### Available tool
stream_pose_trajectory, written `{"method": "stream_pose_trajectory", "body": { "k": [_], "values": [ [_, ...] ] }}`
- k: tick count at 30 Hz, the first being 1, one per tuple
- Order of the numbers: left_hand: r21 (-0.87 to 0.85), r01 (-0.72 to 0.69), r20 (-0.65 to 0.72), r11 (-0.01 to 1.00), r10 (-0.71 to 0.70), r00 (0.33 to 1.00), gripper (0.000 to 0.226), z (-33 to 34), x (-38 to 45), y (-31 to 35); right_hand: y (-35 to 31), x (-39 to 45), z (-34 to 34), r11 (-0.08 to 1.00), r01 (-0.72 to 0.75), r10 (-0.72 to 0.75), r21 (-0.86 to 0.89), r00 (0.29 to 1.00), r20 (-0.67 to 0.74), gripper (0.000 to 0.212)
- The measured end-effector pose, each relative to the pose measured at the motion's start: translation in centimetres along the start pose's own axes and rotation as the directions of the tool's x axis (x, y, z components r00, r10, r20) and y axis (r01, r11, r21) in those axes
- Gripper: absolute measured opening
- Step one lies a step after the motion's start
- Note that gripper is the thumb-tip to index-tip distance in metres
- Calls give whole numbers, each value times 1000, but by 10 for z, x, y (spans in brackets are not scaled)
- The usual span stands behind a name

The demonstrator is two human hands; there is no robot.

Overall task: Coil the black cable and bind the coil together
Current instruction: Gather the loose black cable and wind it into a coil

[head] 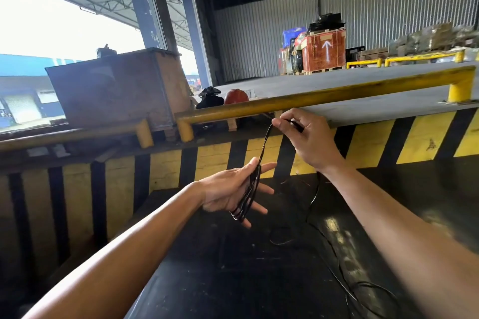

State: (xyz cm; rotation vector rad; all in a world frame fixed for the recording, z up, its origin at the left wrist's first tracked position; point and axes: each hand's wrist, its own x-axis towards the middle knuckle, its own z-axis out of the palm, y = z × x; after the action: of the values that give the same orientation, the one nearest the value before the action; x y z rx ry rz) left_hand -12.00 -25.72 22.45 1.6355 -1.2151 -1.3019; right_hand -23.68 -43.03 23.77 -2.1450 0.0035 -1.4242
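Several loops of the thin black cable (249, 195) lie wound across my left hand (229, 193), running over the palm between thumb and spread fingers. From the top of the loops a strand rises to my right hand (305, 134), which pinches it between thumb and fingers, raised in front of the yellow rail. Below my right wrist the loose cable drops down and trails in slack curves over the black surface (233, 280) toward the lower right.
A yellow steel rail (324, 97) runs across just behind my right hand, above a yellow-and-black striped dock edge (363, 142). A rusty brown crate (116, 85) stands at the left. An orange helmet (236, 96) and wooden crates (324, 50) sit farther back.
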Motion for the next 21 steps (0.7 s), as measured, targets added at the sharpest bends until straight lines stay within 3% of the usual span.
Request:
{"method": "stream_pose_trajectory", "body": {
  "k": [2, 5, 9, 11, 13, 16, 19, 21],
  "values": [
    [-45, -4, 35, 999, 5, 999, 52, -2, -1, -2, -3, 2, -1, 1000, 17, -17, 3, 1000, 18, 24],
    [-149, -3, 222, 989, 37, 974, 51, 4, -1, 1, 5, 2, 2, 998, -53, 54, -17, 996, 73, 28],
    [-220, -93, 309, 971, 160, 938, 56, 17, 0, 19, 10, -14, 19, 977, -194, 152, 87, 924, 352, 17],
    [-326, -199, 217, 924, 278, 936, 55, 15, 2, 29, 7, -37, 32, 922, -347, 235, 169, 853, 467, 30],
    [-405, -339, 16, 849, 377, 926, 52, 5, 1, 38, 8, -64, 46, 878, -447, 292, 168, 781, 552, 37],
    [-306, -518, -329, 799, 422, 845, 50, -25, -7, 45, 16, -94, 51, 900, -434, 310, 35, 697, 647, 46],
    [-127, -479, -458, 869, 377, 805, 51, -58, -17, 36, 14, -93, 33, 953, -280, 275, -117, 637, 720, 37],
    [-12, -310, -468, 951, 268, 842, 48, -67, -21, 23, 11, -76, 14, 965, -213, 257, -153, 650, 715, 29]
  ]
}}
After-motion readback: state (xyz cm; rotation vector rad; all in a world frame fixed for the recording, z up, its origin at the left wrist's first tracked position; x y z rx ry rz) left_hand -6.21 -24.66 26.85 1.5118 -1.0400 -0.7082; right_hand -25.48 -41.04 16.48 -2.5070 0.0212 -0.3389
